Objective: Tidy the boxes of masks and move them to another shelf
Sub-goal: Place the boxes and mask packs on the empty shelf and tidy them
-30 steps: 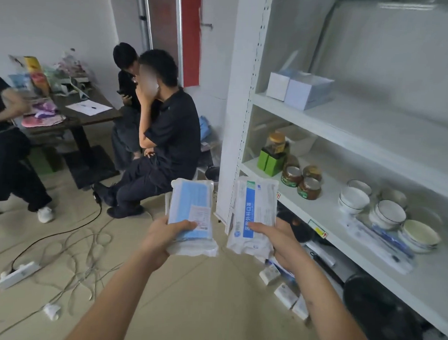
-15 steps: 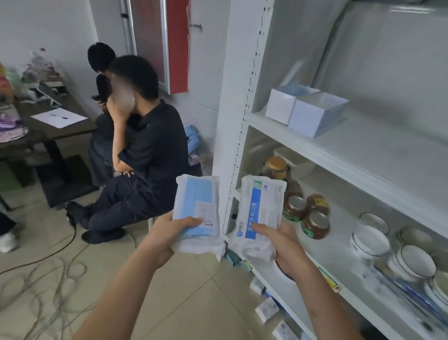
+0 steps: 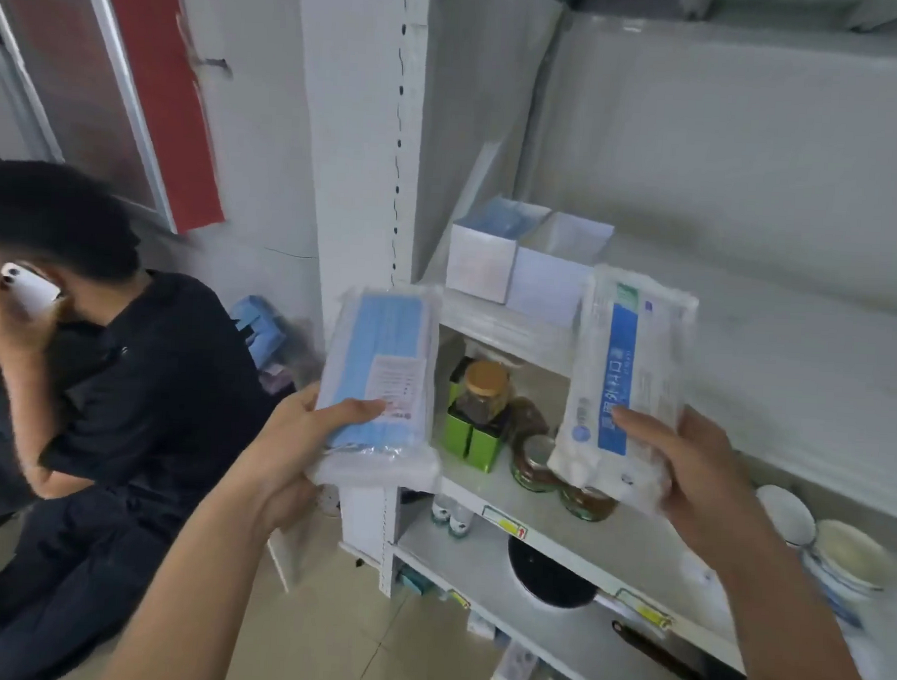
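Left hand (image 3: pixel 298 436): fingers clamp blue pack (image 3: pixel 378 378), 9 o'clock.
Right hand (image 3: pixel 698 469): fingers clamp white pack (image 3: pixel 624 383), 3 o'clock.
Boxes (image 3: pixel 527 261): shelf (image 3: pixel 745 322), 12 o'clock (open-topped).
Progress: both packs unshelved.

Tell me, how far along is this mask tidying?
Partly done, it seems. Two white boxes already stand side by side on the upper shelf. In hand: the left hand grips a pack of blue masks, and the right hand grips a white pack with a blue stripe, both raised near that shelf. Left: placing these two packs; more packets seem to lie on the floor under the shelves.
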`<state>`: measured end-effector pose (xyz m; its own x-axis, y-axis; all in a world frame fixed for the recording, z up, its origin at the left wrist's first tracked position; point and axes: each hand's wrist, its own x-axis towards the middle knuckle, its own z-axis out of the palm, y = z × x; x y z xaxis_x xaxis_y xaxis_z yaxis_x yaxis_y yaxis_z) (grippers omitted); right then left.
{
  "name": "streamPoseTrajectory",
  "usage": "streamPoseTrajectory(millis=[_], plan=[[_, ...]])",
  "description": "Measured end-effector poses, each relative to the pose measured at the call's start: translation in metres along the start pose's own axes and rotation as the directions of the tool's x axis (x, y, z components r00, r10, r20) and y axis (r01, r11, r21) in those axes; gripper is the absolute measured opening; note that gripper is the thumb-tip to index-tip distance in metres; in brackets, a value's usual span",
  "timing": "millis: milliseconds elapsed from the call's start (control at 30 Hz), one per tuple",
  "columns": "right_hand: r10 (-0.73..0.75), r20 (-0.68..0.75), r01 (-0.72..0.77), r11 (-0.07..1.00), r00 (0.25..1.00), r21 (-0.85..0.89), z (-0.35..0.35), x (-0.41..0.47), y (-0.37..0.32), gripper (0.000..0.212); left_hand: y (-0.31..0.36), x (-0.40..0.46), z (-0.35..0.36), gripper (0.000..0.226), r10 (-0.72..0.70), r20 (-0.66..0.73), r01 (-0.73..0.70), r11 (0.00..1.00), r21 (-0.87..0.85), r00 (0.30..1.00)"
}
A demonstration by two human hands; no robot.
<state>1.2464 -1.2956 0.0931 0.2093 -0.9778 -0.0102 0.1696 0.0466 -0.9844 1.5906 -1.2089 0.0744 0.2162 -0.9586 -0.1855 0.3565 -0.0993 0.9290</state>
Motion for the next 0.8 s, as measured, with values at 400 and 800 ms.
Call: streamPoseTrajectory(millis=[400, 800], plan=[[-0.08, -0.215, -0.013, 0.917, 0.973, -0.4, -0.054, 0.176, -0.048, 0.031, 0.054, 0.126, 0.117, 0.037, 0.025, 0.376, -0.043, 0.998, 0.039, 0.926], [-0.352, -0.431, -0.172, 0.574, 0.831, -0.801, -0.06, 0.179, -0.046, 0.067, 0.029, 0.181, 0.219, 0.045, 0.046, 0.447, -0.102, 0.99, 0.102, 0.893]])
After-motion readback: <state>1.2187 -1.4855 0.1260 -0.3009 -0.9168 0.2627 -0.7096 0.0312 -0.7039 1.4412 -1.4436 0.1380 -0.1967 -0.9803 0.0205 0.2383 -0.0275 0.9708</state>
